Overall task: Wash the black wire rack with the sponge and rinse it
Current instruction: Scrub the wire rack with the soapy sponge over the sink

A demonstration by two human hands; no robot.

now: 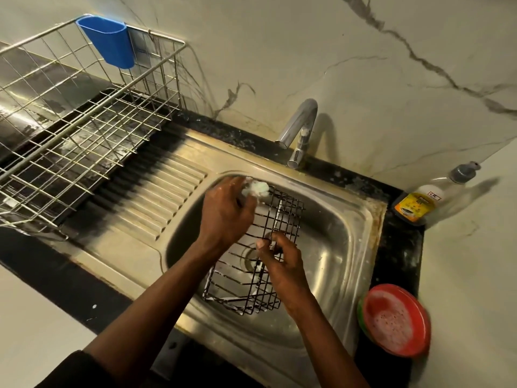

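Centrally, the steel sink (344, 247) fills the middle of the frame, set in a black table (56, 275), with a wire dish drainer (84, 130) at the upper left. The black wire rack (282, 219) stands tilted inside the basin, flecked with foam. The right hand (282, 264) pinches its wires at mid-frame; the left hand (226, 211) is at its upper edge. A red bowl (397, 320) of suds sits lower right, a soap bottle (419, 203) above it. The foamy sponge (256, 189), gripped in the left hand's curled fingers, touches the rack's top.

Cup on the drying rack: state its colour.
The cup is blue, seen in the head view.
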